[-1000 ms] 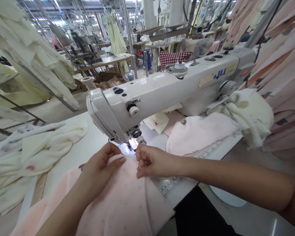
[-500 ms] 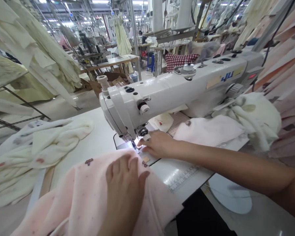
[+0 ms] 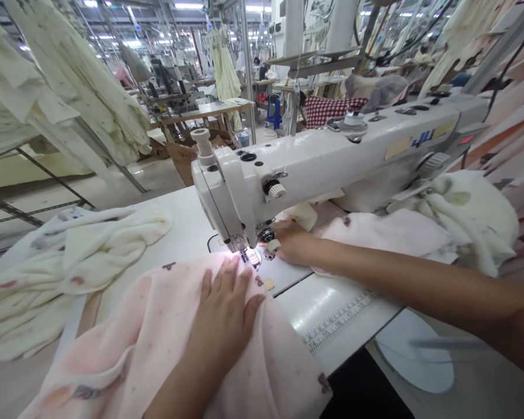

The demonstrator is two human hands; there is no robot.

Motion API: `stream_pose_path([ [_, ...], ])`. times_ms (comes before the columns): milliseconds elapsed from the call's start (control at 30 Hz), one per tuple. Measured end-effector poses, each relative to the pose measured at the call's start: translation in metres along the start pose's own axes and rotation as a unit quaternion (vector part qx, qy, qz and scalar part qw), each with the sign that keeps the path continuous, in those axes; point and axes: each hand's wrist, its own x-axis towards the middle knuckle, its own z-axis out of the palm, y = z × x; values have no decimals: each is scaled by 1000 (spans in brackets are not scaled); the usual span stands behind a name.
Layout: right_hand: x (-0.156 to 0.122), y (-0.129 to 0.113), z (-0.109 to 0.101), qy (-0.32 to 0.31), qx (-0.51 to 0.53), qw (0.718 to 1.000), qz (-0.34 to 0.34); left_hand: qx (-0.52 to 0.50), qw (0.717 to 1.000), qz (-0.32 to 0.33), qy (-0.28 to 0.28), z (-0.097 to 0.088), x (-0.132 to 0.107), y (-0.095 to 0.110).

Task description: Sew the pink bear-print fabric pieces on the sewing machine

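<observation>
My left hand [image 3: 225,314] lies flat on a pale pink printed fabric [image 3: 157,331], its fingers stretched out towards the needle. The fabric's far edge reaches the lit presser foot [image 3: 245,255] of a white sewing machine [image 3: 305,163]. My right hand [image 3: 294,241] is beyond the needle area, under the machine's arm, near a cream cloth [image 3: 303,215]. Its fingertips are hidden behind the machine head and a white knob, so what they hold, if anything, does not show.
Cream printed cloth [image 3: 109,250] lies heaped at the table's left. More pink fabric [image 3: 384,233] and a cream bundle [image 3: 467,203] sit at the right. A printed ruler scale [image 3: 340,314] runs along the front edge. Hanging garments [image 3: 82,81] stand behind.
My right hand has moved from beside the needle to farther back under the machine's arm. My left hand has edged forward on the fabric towards the presser foot. The view has shifted slightly.
</observation>
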Motion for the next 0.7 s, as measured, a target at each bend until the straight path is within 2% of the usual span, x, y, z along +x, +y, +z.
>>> stream_pose_path([
  [67,1,1,1,7,3,1000,9,-1,1000,12,-3,-1,2,-3],
  [133,1,1,2,11,8,1000,17,9,999,33,17,-2,4,-4],
  [267,1,0,3,11,20,999,31,25,984,143,107,-2,3,2],
  [333,1,1,3,11,28,999,38,16,976,184,115,-2,2,5],
  [533,1,4,3,13,50,997,50,-44,978,186,83,-1,4,3],
  [700,0,6,4,19,58,997,53,-45,979,171,103,1,15,-15],
])
